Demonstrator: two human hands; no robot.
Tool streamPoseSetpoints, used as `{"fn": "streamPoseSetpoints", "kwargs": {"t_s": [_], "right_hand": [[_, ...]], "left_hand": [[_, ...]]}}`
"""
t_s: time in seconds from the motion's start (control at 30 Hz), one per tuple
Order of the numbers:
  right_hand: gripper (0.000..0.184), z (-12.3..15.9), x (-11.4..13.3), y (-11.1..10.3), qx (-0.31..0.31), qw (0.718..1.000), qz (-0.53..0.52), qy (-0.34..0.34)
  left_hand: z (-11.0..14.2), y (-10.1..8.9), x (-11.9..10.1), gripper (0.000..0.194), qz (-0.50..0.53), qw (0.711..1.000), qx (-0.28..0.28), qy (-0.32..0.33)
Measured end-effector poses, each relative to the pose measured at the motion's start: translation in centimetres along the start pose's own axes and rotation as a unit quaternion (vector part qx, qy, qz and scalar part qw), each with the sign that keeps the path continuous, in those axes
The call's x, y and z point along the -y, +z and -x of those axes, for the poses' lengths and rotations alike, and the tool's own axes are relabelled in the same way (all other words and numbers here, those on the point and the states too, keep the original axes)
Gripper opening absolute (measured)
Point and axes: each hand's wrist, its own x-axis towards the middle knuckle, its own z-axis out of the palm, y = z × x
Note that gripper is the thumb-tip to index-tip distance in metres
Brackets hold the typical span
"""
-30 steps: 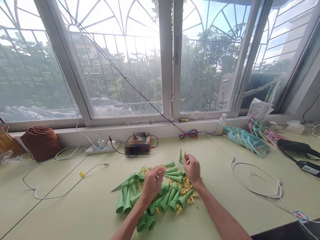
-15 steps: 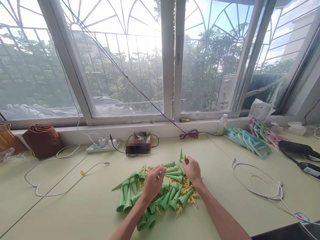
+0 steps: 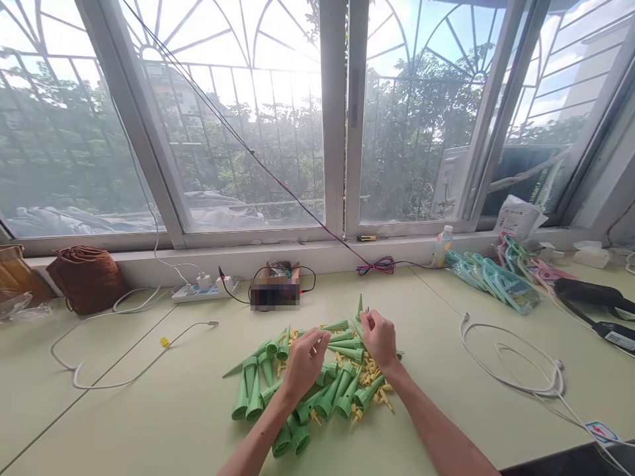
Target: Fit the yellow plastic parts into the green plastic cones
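Green plastic cone-shaped spikes (image 3: 327, 400) lie heaped on the table, mixed with small yellow nozzle-like pieces (image 3: 370, 373). Over the left-middle of the heap is my left hand (image 3: 303, 362), fingers bent and drawn together; whatever they hold, if anything, is hidden. My right hand (image 3: 381, 338) is at the heap's far right edge, its fingers curled into a pinch. Just beside those fingertips a green spike (image 3: 360, 307) points upward. I cannot tell whether the right fingers touch it or grip a small piece.
A power strip (image 3: 204, 293) with plugs and a small box (image 3: 282, 270) stand along the window ledge. White cables (image 3: 510, 360) lie to the right and left. Several teal plastic items (image 3: 501, 284), a bottle (image 3: 441, 246) and a brown pouch (image 3: 88, 281) sit further back.
My right hand has turned slightly and its fingers have curled in more beside the upright spike. My left hand has barely moved.
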Motion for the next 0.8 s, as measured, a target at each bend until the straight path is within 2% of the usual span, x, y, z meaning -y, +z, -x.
{"fn": "streamPoseSetpoints", "kwargs": {"t_s": [0.27,0.6,0.8], "right_hand": [[0.041,0.3,0.3,-0.2,0.072,0.983,0.165,0.034],[0.015,0.0,1.3,-0.7,0.191,0.951,0.217,0.112],[0.014,0.0,1.5,-0.8,0.22,0.939,0.231,0.132]], "left_hand": [[0.0,0.0,-0.1,0.036,-0.01,1.0,0.004,0.004],[0.1,0.1,0.2,0.033,-0.006,1.0,0.018,0.001],[0.1,0.2,0.3,0.031,-0.012,1.0,0.021,0.0]]}}
